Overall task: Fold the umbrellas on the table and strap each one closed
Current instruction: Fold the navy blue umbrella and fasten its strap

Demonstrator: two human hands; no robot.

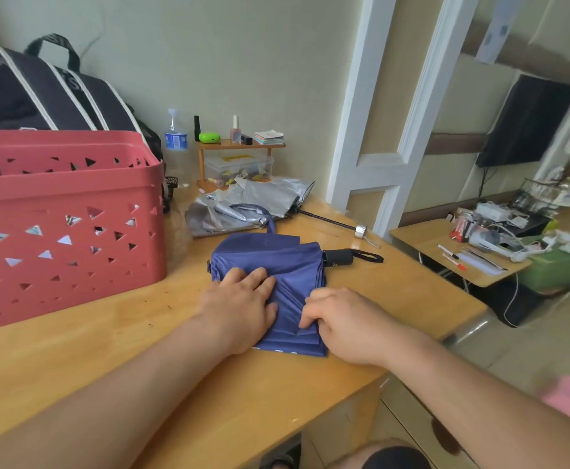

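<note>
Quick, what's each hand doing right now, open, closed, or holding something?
Left hand: open, fingers flat, pressing down on the blue umbrella.
Right hand: fingers curled, pinching a fold of the blue umbrella's fabric.

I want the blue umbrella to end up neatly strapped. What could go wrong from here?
1. The left hand only presses the blue umbrella flat; lifting it could let the pleats spring loose.
2. The right hand pinches just one fold edge, so layers may bunch.
3. The strap lies behind, toward the silver umbrella; reaching may snag it.
</note>
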